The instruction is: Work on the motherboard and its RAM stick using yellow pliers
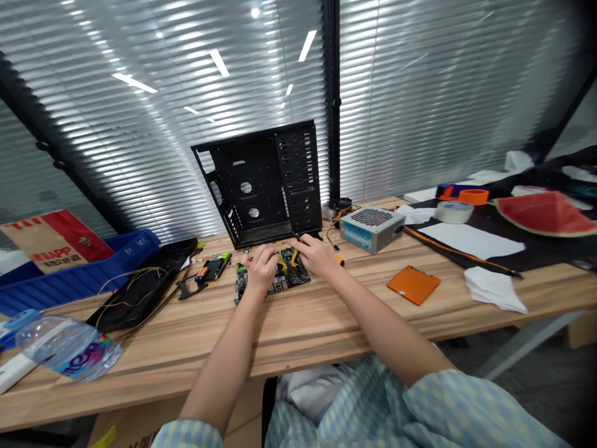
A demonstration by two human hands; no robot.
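Curving over the flat, ridged motherboard [291,278] — left grip [262,267] and right grip [317,256] half-closed, any hold hidden

Left hand [262,267], right hand [317,256] close together, curled downward; left arm [224,354], right arm [377,317] outstretched.

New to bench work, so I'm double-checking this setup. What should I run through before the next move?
Left hand and right hand both on the motherboard: ok.
Motherboard lying flat on the wooden table: ok.
Board clear of the black computer case: cannot tell, the hands hide the gap.
No cable from the power supply reaching the board: ok, none shows.
Water bottle upright: not ok, it lies on its side.
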